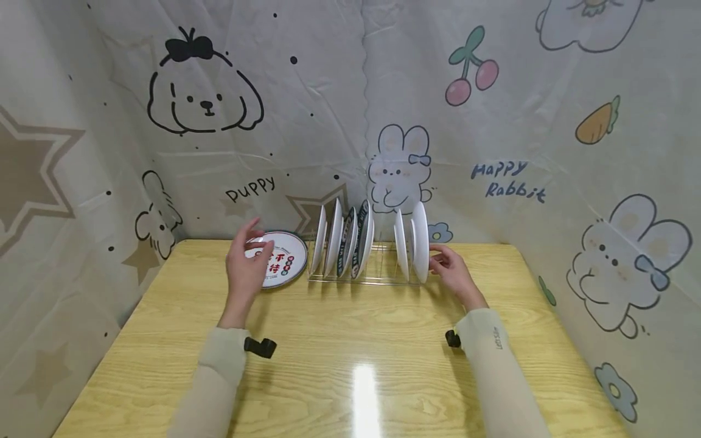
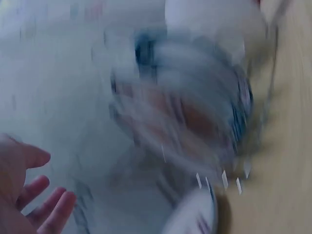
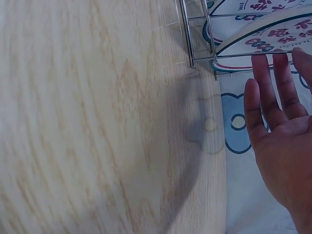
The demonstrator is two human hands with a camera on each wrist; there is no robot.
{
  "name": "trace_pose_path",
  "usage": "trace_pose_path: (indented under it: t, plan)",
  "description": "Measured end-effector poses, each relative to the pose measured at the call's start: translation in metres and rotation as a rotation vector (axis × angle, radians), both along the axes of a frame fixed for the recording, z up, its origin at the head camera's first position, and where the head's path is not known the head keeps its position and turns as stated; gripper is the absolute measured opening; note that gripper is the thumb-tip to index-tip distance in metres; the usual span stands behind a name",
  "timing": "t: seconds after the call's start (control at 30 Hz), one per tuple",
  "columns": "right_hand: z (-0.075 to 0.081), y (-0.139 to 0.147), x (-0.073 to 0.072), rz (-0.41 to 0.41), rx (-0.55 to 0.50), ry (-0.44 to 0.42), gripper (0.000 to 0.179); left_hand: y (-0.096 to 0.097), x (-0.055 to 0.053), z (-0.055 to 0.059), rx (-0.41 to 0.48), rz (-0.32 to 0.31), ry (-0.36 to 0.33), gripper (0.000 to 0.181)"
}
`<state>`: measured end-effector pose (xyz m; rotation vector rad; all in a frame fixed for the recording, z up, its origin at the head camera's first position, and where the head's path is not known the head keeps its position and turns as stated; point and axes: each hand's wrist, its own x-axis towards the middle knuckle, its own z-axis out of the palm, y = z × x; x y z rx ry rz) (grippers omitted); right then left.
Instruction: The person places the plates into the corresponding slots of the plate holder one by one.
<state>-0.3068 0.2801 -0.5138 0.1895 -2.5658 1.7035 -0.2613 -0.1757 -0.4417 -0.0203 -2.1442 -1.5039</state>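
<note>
My left hand [image 1: 251, 261], fingers spread and holding nothing, hovers over a white plate [image 1: 290, 258] with red characters that lies flat at the table's back left. It overlaps part of that plate in the head view. At the right end of the wire dish rack [image 1: 378, 281], my right hand [image 1: 451, 271] has its thumb and fingertips at the end wire. Beside those fingertips stands a white plate [image 1: 420, 243], the outermost in the rack. In the right wrist view that plate [image 3: 287, 34] shows red characters behind the wire. Another white plate [image 1: 401, 246] stands next to it.
Several more plates [image 1: 334, 237], some dark-patterned, stand upright in the rack's left part. The wooden table [image 1: 317, 359] ends at a printed cloth [image 1: 306, 109] behind and at both sides. Blur smears the left wrist view.
</note>
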Motion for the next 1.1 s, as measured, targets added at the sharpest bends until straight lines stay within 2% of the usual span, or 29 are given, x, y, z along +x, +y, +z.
trace_pose_path:
  t: [0.1,0.2,0.3,0.37,0.5,0.67,0.77,0.9,0.97,1.1]
  plan:
    - [-0.003,0.002,0.001,0.004,0.006,-0.011,0.04,-0.035,-0.009,-0.029,0.005,0.143,-0.19,0.058]
    - [-0.006,0.003,0.003,0.005,0.008,-0.024,0.04,-0.06,-0.009,-0.052,0.012,0.227,-0.389,0.063]
    - [-0.008,0.002,0.005,0.009,0.008,-0.029,0.039,-0.074,-0.007,-0.068,0.064,0.224,-0.519,0.072]
    - [-0.007,0.002,0.004,0.012,0.0,-0.027,0.039,-0.08,-0.009,-0.076,0.101,0.205,-0.564,0.077]
    - [-0.007,0.002,0.002,0.012,-0.01,-0.006,0.038,-0.08,-0.017,-0.083,0.21,0.16,-0.599,0.081]
    - [-0.007,0.004,-0.001,0.01,-0.037,0.011,0.037,-0.07,-0.029,-0.086,0.24,0.129,-0.603,0.082]
    - [-0.007,0.004,-0.001,0.017,-0.046,0.014,0.037,-0.064,-0.032,-0.087,0.222,0.148,-0.606,0.084]
    - [-0.006,0.004,-0.001,0.022,-0.036,0.018,0.037,-0.059,-0.034,-0.09,0.237,0.176,-0.578,0.085]
    - [-0.006,0.004,-0.001,0.015,-0.032,0.017,0.037,-0.058,-0.035,-0.09,0.272,0.17,-0.562,0.086]
    - [-0.005,0.004,-0.003,0.014,-0.028,0.02,0.037,-0.059,-0.037,-0.089,0.408,0.118,-0.561,0.086]
